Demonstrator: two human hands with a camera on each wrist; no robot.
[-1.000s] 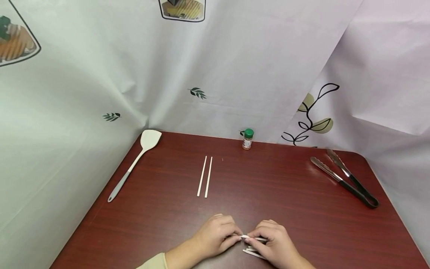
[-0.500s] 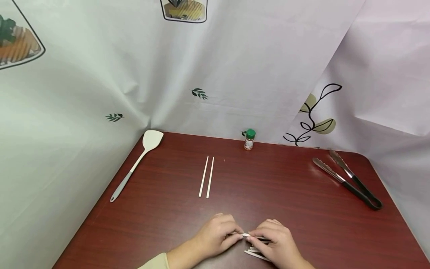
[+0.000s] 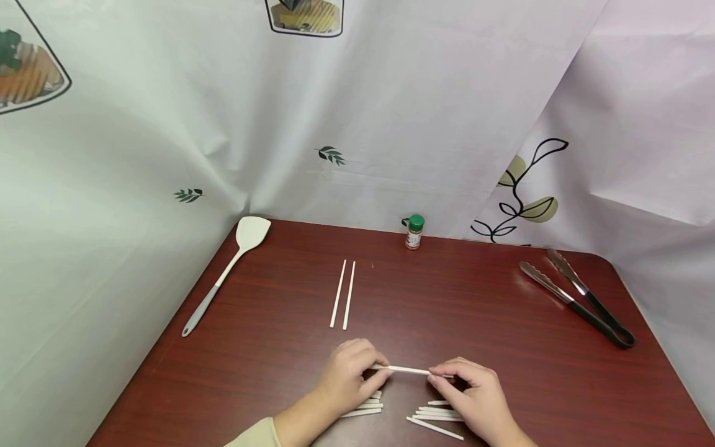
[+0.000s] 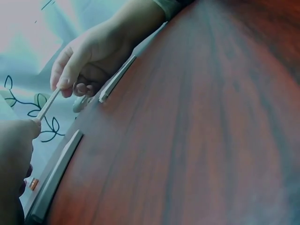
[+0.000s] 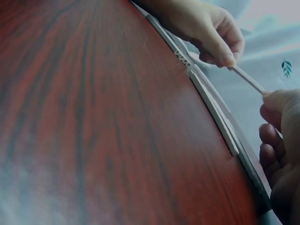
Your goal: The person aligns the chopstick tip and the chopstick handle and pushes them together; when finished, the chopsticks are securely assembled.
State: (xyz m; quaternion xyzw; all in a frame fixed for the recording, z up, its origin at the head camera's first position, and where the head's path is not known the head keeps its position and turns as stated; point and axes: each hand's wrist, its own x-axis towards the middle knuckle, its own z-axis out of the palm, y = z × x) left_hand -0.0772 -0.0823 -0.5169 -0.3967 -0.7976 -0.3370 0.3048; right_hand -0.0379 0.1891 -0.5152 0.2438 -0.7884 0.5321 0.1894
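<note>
A thin white chopstick [image 3: 409,370] is stretched level between both hands above the table. Near its left end it is pinched by the thumb and fingers of my left hand [image 3: 353,372]. My right hand [image 3: 473,394] pinches it toward the other end, a short tip showing past the fingers. Below the left hand lie several short white sticks [image 3: 365,406], partly hidden by hand and forearm. Another group of short white sticks [image 3: 438,415] fans out beside the right hand. Seen from the right wrist, the held chopstick [image 5: 248,80] is raised off the tabletop.
Two white chopsticks [image 3: 349,295] lie side by side mid-table. A white spatula [image 3: 226,270] with a grey handle rests at the left edge, tongs [image 3: 581,304] at the right. A green-capped spice jar [image 3: 413,233] stands at the back, before the hanging white cloth [image 3: 391,124].
The hands have spread apart and lifted slightly forward, exposing more of the chopstick between them. The short sticks under the left hand have come into view, and more of the right group shows.
</note>
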